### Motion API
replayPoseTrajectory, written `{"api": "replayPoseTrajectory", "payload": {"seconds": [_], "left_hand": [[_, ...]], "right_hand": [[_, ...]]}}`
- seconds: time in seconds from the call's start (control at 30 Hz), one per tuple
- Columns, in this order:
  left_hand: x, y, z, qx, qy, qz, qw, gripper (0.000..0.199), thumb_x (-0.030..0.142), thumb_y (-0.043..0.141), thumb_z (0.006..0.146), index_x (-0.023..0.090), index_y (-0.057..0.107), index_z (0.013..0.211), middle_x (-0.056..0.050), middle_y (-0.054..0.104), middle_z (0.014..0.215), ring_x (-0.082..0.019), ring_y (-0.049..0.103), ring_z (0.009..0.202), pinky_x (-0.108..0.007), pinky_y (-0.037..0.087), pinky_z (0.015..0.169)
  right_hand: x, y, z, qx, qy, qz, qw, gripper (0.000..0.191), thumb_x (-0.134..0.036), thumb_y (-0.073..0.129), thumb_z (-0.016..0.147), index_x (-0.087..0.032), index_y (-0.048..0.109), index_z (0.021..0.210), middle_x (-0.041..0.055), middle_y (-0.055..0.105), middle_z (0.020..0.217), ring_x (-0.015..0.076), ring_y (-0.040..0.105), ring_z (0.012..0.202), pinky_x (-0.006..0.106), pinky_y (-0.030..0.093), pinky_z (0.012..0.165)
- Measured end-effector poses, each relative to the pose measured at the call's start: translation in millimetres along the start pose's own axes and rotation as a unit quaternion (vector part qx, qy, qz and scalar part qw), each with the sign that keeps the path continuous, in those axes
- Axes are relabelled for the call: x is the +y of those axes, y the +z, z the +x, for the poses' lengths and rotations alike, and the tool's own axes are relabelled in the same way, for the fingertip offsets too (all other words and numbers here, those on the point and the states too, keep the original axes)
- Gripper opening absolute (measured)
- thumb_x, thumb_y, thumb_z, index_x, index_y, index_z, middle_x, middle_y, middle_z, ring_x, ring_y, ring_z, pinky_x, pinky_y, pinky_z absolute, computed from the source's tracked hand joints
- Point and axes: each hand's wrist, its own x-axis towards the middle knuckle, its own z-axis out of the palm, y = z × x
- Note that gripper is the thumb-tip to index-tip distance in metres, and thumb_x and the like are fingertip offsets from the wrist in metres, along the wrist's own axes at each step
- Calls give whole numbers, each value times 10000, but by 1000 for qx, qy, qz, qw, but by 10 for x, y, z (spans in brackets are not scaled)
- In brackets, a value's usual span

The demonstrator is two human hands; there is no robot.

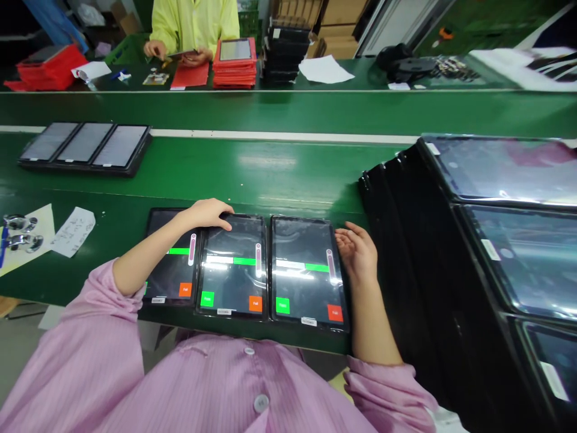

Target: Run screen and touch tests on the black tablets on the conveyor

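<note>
Three black tablets lie side by side on the green bench before me, their lit screens showing green and red or orange squares. My left hand [211,214] rests at the top edge between the left tablet [169,273] and the middle tablet [232,282], fingers apart and holding nothing. Beside the upper right edge of the right tablet [302,285] is my right hand [358,252], its fingers loosely curled and spread at the tablet's side. Part of the left tablet is hidden under my left forearm.
Tall stacked black trays with tablets [518,168] stand at right. Another tray of three tablets [85,144] sits at back left. Paper [74,231] and metal parts [22,231] lie at left. Across the bench, a person in yellow [193,27] works beside red cases [234,66].
</note>
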Motion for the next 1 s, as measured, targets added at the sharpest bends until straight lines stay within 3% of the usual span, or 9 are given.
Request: {"api": "replayPoseTrajectory", "payload": {"seconds": [0.13, 0.27, 0.33, 0.43, 0.53, 0.67, 0.8, 0.93, 1.0], "left_hand": [[-421, 106, -491, 122, -72, -19, 990, 525, 574, 486, 933, 219, 661, 1279, -89, 671, 1322, -297, 588, 1238, -401, 434, 1055], [-1029, 475, -1468, 265, -244, -121, 925, 674, 657, 443, 903, 154, 630, 1311, -154, 616, 1383, -333, 548, 1297, -482, 382, 1143], [-1163, 752, -1931, 245, -297, -266, 884, 760, 725, 529, 819, 139, 636, 1291, -162, 683, 1260, -336, 646, 1142, -491, 492, 1038], [-1100, 1147, -2329, 206, -294, -452, 817, 770, 726, 718, 675, 169, 681, 1206, -129, 737, 1093, -316, 693, 1005, -455, 580, 895], [-935, 1389, -2376, 256, -302, -484, 780, 713, 691, 823, 565, 189, 714, 1059, -71, 726, 899, -268, 696, 865, -424, 589, 848], [-876, 1482, -2286, 303, -309, -496, 753, 684, 673, 843, 532, 177, 705, 982, -25, 654, 757, -213, 659, 743, -377, 581, 795], [-919, 1516, -2321, 291, -294, -527, 743, 650, 617, 835, 596, 164, 697, 1041, -48, 664, 848, -209, 658, 819, -358, 560, 851], [-864, 1601, -2409, 268, -276, -529, 756, 692, 558, 794, 670, 181, 631, 1226, -91, 665, 1032, -251, 650, 996, -395, 542, 942], [-772, 1635, -2435, 291, -284, -504, 762, 762, 509, 807, 655, 192, 571, 1306, -98, 642, 1094, -262, 642, 1045, -402, 544, 951]], "right_hand": [[-34, 25, -21, 18, 8, 7, 1000, 335, -221, 763, 674, -144, 652, 981, 52, 678, 771, 137, 647, 689, 247, 538, 649], [-81, 92, -36, 38, 21, 13, 999, 298, -151, 709, 663, -122, 653, 954, 72, 684, 723, 139, 633, 658, 224, 522, 595], [-95, 130, -43, 51, 22, 8, 998, 287, -129, 701, 649, -121, 660, 933, 64, 678, 711, 133, 626, 641, 208, 515, 562], [-103, 176, -56, 64, 18, -8, 998, 269, -112, 692, 638, -142, 674, 904, 38, 668, 706, 124, 618, 620, 193, 507, 513], [-112, 210, -72, 64, 13, -13, 998, 258, -98, 669, 618, -153, 686, 870, 34, 659, 694, 127, 617, 608, 192, 502, 479], [-136, 241, -92, 73, 16, -9, 997, 242, -82, 635, 588, -156, 682, 814, 42, 640, 673, 137, 613, 603, 206, 499, 469], [-137, 238, -89, 73, 12, -9, 997, 259, -65, 630, 567, -145, 687, 807, 75, 637, 668, 155, 618, 626, 213, 489, 485], [-113, 232, -74, 67, 8, 0, 998, 278, -42, 581, 572, -146, 685, 808, 83, 644, 642, 156, 608, 616, 212, 488, 507], [-112, 238, -80, 69, 5, 5, 998, 277, -31, 560, 592, -140, 682, 815, 83, 645, 634, 156, 611, 620, 212, 492, 528]]}}
